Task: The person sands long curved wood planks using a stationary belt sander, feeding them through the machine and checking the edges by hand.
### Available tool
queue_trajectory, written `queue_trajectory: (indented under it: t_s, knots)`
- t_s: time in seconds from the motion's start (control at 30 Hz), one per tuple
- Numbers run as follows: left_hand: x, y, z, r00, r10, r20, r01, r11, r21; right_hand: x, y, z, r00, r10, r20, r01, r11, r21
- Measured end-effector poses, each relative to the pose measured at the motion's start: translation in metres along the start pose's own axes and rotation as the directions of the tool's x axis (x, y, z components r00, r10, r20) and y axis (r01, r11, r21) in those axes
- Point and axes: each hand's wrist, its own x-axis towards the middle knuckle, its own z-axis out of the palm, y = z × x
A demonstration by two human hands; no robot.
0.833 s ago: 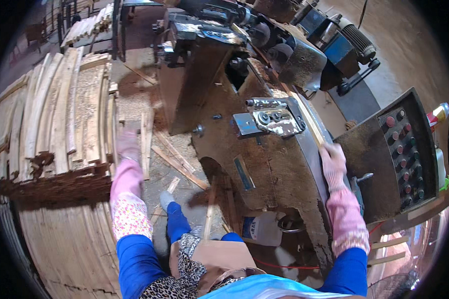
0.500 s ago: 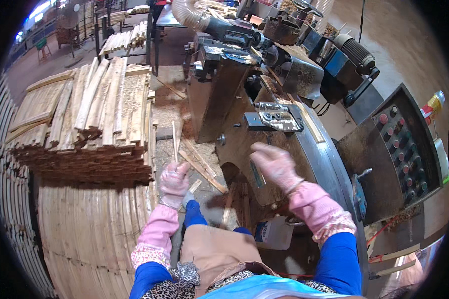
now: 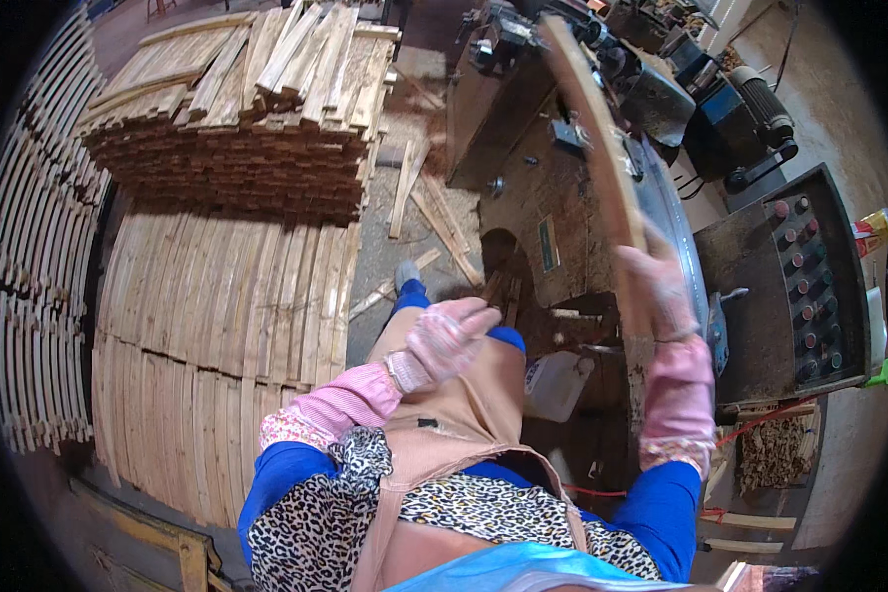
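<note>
A long wooden strip (image 3: pixel 602 138), smeared by motion, slants up and away across the machine's front. My gloved right hand (image 3: pixel 664 286) is closed round its lower part, beside the curved metal edge of the machine table (image 3: pixel 696 252). My left hand (image 3: pixel 446 340), in a pale pink glove, hovers over my brown apron (image 3: pixel 493 390). Its fingers stretch loosely to the right, and I see nothing in them. Just past the strip, a blue metal block (image 3: pixel 566 135) is fixed on the machine.
Wooden strips are piled high in a stack (image 3: pixel 227 163) at the left, above a lower layer of strips (image 3: pixel 217 286). Loose offcuts (image 3: pixel 444 232) litter the floor. A button panel (image 3: pixel 794 286) stands at the right, and a white plastic jug (image 3: pixel 559 383) under the machine.
My view has swung down and left. My right hand, earlier without a strip, now holds a long one. My left hand has drawn back to the apron, away from a thin stick near its fingers.
</note>
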Motion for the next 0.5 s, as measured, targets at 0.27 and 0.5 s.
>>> queue_trajectory:
  t_s: [0.27, 0.5]
  knots:
    - [-0.191, -0.081, 0.004, 0.653, -0.744, -0.141, 0.737, 0.667, -0.104, -0.075, 0.187, -0.184, 0.886, -0.372, -0.278, -0.137, 0.362, -0.922]
    - [-0.173, -0.121, -0.027, 0.447, -0.878, -0.172, 0.887, 0.46, -0.042, 0.085, 0.194, -0.182, 0.897, -0.339, -0.284, -0.249, 0.145, -0.958]
